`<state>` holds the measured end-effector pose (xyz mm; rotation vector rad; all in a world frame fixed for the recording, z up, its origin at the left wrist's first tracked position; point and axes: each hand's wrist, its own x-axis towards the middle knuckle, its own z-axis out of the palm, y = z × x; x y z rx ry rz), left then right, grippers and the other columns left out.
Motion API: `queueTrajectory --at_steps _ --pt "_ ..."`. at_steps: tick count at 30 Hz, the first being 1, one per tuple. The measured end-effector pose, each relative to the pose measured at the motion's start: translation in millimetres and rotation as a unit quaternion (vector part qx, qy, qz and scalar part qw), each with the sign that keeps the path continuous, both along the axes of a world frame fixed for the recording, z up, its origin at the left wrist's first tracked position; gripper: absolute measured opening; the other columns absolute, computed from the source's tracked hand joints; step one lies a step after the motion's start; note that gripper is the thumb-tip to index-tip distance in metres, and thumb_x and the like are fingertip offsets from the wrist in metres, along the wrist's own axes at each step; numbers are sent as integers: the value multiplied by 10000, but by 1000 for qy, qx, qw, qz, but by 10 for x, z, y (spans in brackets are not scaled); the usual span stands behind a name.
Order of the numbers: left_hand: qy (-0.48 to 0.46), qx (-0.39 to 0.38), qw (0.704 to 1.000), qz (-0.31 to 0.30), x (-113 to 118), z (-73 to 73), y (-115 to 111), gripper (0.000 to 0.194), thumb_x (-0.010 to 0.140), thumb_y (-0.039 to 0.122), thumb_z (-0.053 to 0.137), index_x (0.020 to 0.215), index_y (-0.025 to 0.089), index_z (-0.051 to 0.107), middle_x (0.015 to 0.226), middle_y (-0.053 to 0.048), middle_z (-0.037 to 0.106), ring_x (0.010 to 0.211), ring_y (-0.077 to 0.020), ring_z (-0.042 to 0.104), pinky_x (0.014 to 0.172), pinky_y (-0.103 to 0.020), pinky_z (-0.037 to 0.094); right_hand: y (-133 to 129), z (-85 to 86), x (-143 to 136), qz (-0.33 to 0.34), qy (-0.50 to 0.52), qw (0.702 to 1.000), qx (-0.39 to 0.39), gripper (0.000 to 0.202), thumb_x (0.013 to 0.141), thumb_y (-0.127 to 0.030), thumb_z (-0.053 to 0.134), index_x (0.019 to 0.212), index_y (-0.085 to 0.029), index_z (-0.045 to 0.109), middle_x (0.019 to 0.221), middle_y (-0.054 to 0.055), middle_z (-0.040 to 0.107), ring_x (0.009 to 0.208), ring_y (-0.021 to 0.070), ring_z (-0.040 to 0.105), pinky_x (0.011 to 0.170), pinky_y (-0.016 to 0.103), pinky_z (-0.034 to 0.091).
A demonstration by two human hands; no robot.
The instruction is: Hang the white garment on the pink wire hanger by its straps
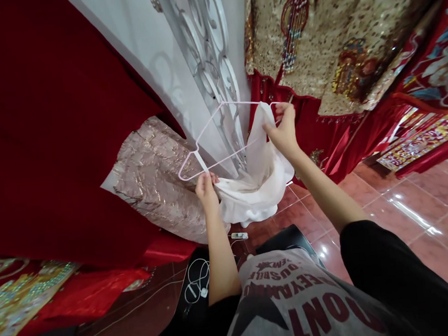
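A pale pink clothes hanger [209, 121] hangs in front of a white scrollwork metal frame. A sheer white garment [261, 186] droops from it, with one white strap [200, 161] over the hanger's left arm. My left hand [207, 187] is closed, pinching the white garment just under the hanger's lower bar. At the hanger's right end, my right hand [284, 132] is closed on the garment's other shoulder, its thumb against the fabric and its fingers partly behind the hanger.
Left of the hanger, a pink-beige gold-patterned garment [151, 178] hangs against red cloth [52, 123]. The white frame [204, 51] rises behind. Gold sequined clothing [334, 42] hangs at the right. Below are a black seat [192, 285] with a white cable and glossy red floor tiles [414, 206].
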<state>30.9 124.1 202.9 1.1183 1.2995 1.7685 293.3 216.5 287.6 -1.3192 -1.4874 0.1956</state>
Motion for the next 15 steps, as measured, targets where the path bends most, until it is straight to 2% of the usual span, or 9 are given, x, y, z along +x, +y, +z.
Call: queueTrajectory --at_steps 3,6,9,12,15 --pt "-14 -3 1000 6 -9 -13 16 466 804 643 787 809 234 563 710 27 515 707 -146 571 837 -312 551 157 89 173 19 -43 997 -65 55 885 -261 619 922 -221 608 879 77 654 895 252 627 832 382 512" --pt "-40 -1 999 29 -13 -13 51 473 717 601 877 809 215 619 700 27 555 709 -142 582 750 -265 510 174 240 291 -2 -113 991 -72 273 939 -306 618 715 -240 476 697 48 547 775 236 565 771 361 448" --pt "-50 -2 998 44 -29 -15 66 457 719 590 880 785 203 644 696 21 588 695 -138 590 719 -250 496 170 401 397 -13 -148 987 -65 387 970 -329 632 670 -249 401 647 40 479 747 237 538 765 362 426" --pt "-44 -8 998 45 -69 -22 52 429 718 570 880 785 199 675 687 18 610 669 -132 581 697 -246 485 234 511 519 -11 -137 990 -41 401 979 -337 640 660 -246 415 626 25 442 730 219 515 760 359 427" --pt "-30 -4 998 46 -121 -27 23 395 723 545 877 788 197 703 664 20 609 657 -133 571 684 -248 474 387 549 666 5 -82 997 -12 404 987 -350 641 654 -241 441 611 1 391 717 195 500 728 341 428"
